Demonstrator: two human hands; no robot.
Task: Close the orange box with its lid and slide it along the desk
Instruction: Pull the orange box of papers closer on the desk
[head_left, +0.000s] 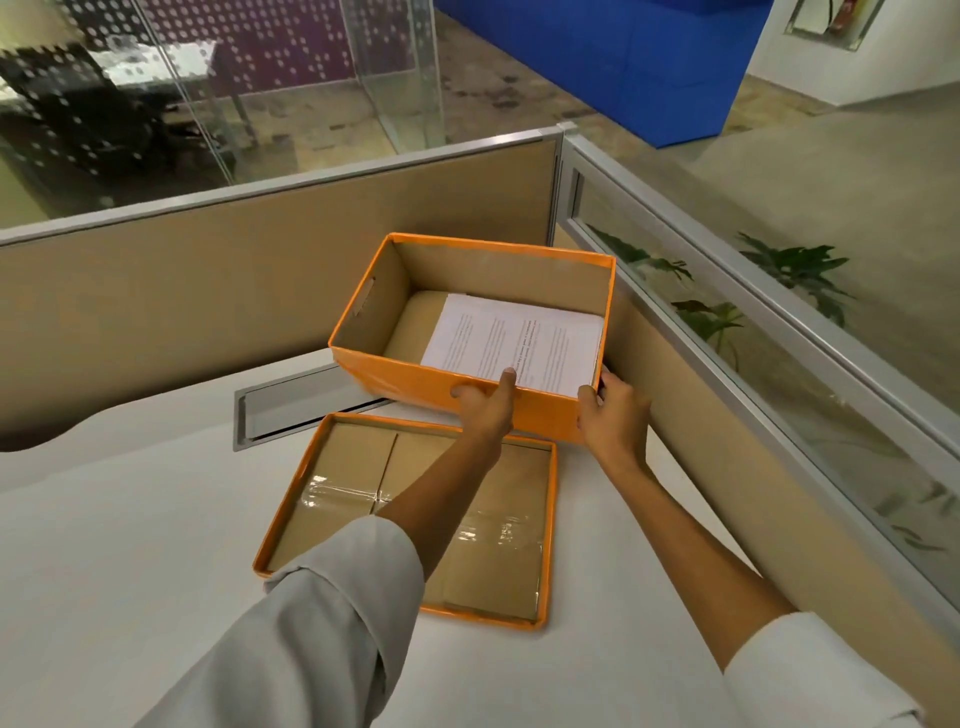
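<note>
The orange box (395, 382) stands open in the far right corner of the white desk, with a stack of printed papers (519, 340) inside. Its lid (332, 452) lies upside down on the desk just in front of it, brown inner side up. My left hand (485, 402) grips the box's near wall, thumb over the rim and fingers on the outside. My right hand (613, 415) holds the box's near right corner, fingers wrapped around the edge. Both forearms cross above the lid.
Beige partition panels (260, 275) wall the desk at the back and along the right. A metal cable slot (291, 408) is set into the desk left of the box. The white desk (130, 519) stretches to the left and front. Plants show behind the right glass.
</note>
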